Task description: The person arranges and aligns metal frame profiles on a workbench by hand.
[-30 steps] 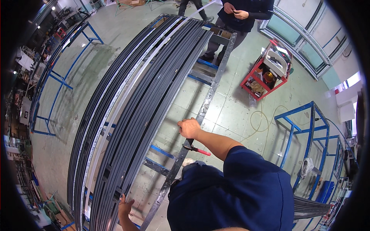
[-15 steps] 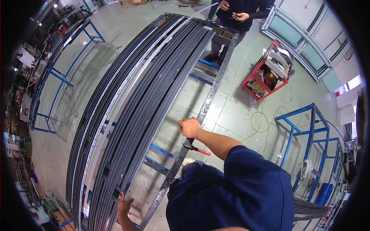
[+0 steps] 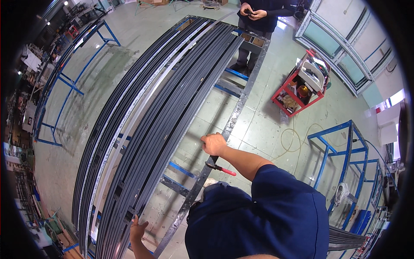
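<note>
Long dark grey profiles (image 3: 172,97) lie side by side across a metal work frame in front of me. At the lower left, my left hand (image 3: 137,228) touches the near edge of these profiles, its thumb spread away from the fingers. My right hand (image 3: 214,143) is closed over the near metal rail (image 3: 235,116) of the frame; whatever lies inside its fingers is hidden. Just below that hand, a tool with a red handle (image 3: 225,170) and a dark head sits against the rail.
White film strips (image 3: 125,123) run along the profiles. Beyond the frame's far end, a person's hands (image 3: 253,13) hold a small dark item. A red tool cart (image 3: 297,88) stands at the right. Blue metal stands (image 3: 343,164) are nearer right, with another stand (image 3: 73,84) on the left.
The person at the far end has brought both hands together around the small dark item. The view has shifted slightly; my own hands stay nearly in place.
</note>
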Demonstrator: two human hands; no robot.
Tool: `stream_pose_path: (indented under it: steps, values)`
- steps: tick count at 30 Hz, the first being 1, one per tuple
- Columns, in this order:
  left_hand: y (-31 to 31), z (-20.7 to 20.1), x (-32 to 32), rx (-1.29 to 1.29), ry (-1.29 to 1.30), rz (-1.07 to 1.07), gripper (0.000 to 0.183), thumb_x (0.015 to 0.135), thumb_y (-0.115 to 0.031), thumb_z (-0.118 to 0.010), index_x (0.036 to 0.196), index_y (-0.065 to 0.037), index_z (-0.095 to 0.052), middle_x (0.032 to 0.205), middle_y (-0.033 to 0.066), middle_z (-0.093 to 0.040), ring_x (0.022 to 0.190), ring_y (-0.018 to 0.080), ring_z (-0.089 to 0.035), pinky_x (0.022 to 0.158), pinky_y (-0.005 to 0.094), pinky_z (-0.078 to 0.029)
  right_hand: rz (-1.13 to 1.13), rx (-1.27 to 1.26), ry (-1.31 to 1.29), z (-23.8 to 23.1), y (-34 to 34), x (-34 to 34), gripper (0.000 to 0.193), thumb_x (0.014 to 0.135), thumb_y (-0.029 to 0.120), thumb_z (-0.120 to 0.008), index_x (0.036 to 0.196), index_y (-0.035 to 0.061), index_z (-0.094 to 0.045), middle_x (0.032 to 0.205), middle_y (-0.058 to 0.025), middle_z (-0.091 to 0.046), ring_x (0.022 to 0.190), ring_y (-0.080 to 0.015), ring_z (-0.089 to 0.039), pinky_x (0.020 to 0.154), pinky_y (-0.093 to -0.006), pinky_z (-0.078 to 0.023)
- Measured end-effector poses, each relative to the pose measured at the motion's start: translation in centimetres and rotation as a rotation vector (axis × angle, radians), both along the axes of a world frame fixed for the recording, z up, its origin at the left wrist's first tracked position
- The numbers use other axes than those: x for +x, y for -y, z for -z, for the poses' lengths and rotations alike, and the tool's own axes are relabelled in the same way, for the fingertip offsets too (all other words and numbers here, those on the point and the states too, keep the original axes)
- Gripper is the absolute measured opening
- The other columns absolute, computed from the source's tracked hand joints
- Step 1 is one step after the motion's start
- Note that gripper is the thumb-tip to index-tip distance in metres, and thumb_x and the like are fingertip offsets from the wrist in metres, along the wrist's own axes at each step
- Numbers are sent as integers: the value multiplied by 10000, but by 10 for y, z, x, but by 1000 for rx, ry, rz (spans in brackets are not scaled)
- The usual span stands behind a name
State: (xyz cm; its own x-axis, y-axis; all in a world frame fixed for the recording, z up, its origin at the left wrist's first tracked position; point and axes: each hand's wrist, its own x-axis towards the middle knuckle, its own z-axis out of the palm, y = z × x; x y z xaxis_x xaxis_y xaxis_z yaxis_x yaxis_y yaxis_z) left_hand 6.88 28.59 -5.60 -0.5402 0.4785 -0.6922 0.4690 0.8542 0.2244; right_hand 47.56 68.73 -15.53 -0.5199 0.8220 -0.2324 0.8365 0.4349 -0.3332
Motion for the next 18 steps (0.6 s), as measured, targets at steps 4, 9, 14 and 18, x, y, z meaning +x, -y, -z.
stream_pose_path:
  steps: [4, 9, 14, 18]
  values:
    - [8, 10, -10, 20, 25, 10, 944, 796, -316, -841, 1578, -105, -356, 1528, 365, -383, 1456, 355, -421, 1141, 332, -380, 1, -30, 1, 0, -1, 1, 252, 876, 269, -579, 1027, 106, -697, 989, -153, -733, 970, -322, -699, 911, -463, -487]
    - [12, 15, -10, -12, -41, 52, 915, 818, -289, -833, 1577, -104, -357, 1547, 336, -386, 1466, 351, -407, 1160, 346, -360, 0, 22, -25, 2, 0, -1, 240, 840, 253, -604, 997, 98, -696, 922, -142, -715, 913, -315, -705, 883, -464, -524]
    - [3, 9, -6, -55, -71, 52, 878, 841, -249, -830, 1571, -104, -364, 1554, 304, -408, 1460, 338, -420, 1163, 350, -356, 8, 27, -40, 5, -1, 1, 239, 837, 254, -612, 993, 93, -696, 918, -144, -716, 900, -323, -706, 884, -457, -525]
    - [8, 11, -7, -49, -61, 36, 871, 844, -250, -830, 1573, -133, -369, 1553, 297, -414, 1443, 328, -448, 1146, 346, -378, 9, 33, -53, 2, 2, 1, 241, 833, 257, -615, 987, 91, -696, 906, -146, -713, 893, -325, -706, 881, -465, -528]
